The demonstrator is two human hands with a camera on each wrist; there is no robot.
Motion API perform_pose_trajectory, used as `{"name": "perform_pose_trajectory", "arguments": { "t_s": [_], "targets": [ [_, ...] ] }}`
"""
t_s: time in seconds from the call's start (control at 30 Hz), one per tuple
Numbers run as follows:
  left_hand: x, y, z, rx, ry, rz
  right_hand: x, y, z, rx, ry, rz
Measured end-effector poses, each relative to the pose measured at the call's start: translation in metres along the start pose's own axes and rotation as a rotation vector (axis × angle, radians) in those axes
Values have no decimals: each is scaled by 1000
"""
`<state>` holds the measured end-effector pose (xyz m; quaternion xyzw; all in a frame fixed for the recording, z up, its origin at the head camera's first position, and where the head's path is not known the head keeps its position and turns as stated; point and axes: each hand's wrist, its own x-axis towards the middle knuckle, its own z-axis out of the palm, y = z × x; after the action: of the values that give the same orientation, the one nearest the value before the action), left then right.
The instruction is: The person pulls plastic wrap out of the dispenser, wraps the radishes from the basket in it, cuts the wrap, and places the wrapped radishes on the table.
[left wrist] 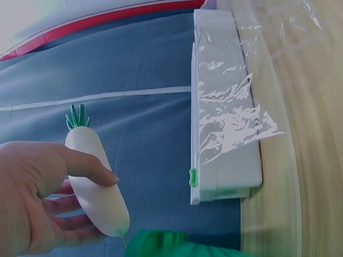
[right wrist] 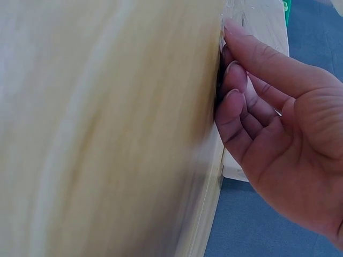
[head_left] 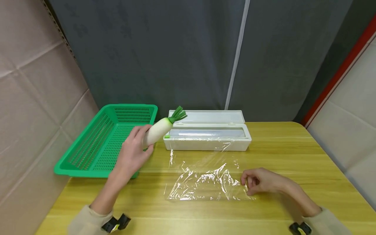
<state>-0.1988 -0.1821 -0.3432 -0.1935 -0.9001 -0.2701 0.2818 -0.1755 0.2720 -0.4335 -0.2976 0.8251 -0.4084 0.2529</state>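
Note:
My left hand [head_left: 132,151] grips a white radish [head_left: 158,131] with short green stalks, fingers wrapped round its lower body. It is held up beside the green basket, its stalks overlapping the box in the head view. In the left wrist view, the thumb lies across the radish [left wrist: 99,184]. A sheet of clear cling film [head_left: 205,182] runs from a white dispenser box [head_left: 205,144] over the table toward me. My right hand [head_left: 264,181] pinches the film's near right corner between thumb and curled fingers. In the right wrist view, that hand [right wrist: 284,107] is low beside the tabletop.
A green plastic basket [head_left: 79,173] with slotted walls stands on the left of the wooden table [head_left: 293,147]. The box's lid [head_left: 211,117] is raised at the back, with a film roll [head_left: 207,133] inside. A dark grey curtain [head_left: 161,58] hangs behind the table.

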Motion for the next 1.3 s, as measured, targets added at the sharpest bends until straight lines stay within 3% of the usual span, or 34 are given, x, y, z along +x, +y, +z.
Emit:
{"name": "perform_pose_trajectory", "arguments": {
  "t_s": [0.3, 0.57, 0.83, 1.3],
  "targets": [
    [-4, 16, 17, -88, -73, 124, 0, 2, 1, -8, 15, 4],
    [-9, 31, 45, -103, -167, 218, -1, 1, 2, -14, 17, 2],
    [-14, 45, 72, -166, -301, 242, 0, 1, 1, 1, 19, 18],
    [-21, 63, 116, -145, -464, 262, 0, 0, 2, 28, 29, -23]
  ]
}}
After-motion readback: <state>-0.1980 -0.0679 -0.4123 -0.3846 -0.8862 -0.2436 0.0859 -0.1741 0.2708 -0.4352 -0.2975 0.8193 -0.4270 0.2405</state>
